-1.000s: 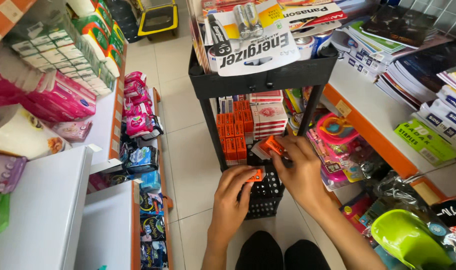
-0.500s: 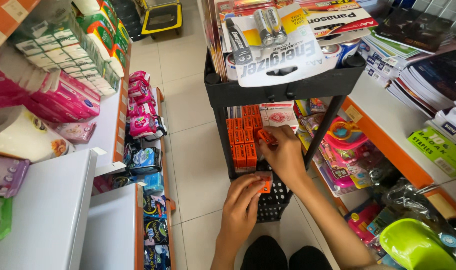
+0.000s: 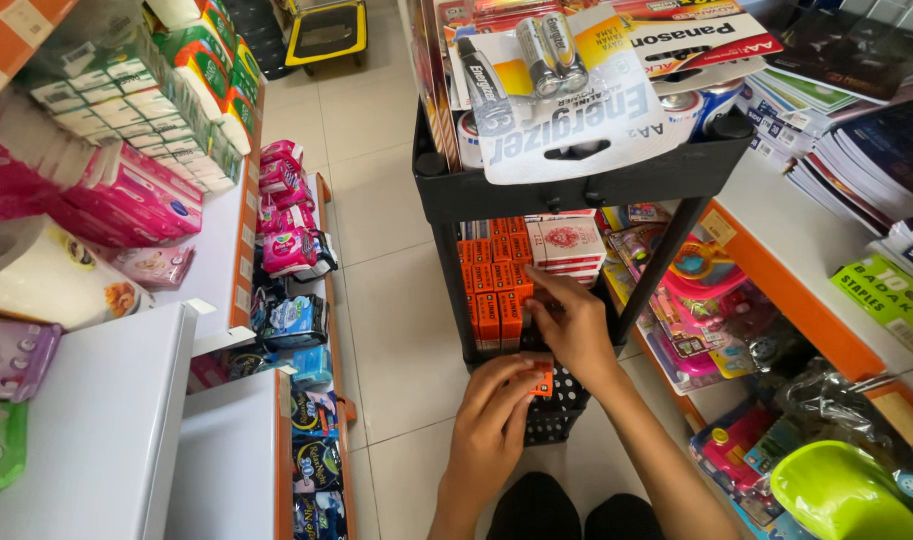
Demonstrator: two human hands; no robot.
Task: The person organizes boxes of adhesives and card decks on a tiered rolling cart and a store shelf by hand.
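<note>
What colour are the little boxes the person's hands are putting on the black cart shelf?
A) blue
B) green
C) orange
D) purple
C: the left hand holds a small orange cardboard box, and the right hand touches the stacked small orange boxes on the black plastic cart shelf.

Left hand (image 3: 491, 415) on small orange box (image 3: 542, 379), right hand (image 3: 574, 325) at orange boxes (image 3: 493, 280).

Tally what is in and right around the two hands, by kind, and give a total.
Hands: 2, left hand and right hand
Small orange box in the left grip: 1
Stack of orange boxes at the right fingertips: 1
Black perforated basket below the hands: 1
Total: 5
</note>
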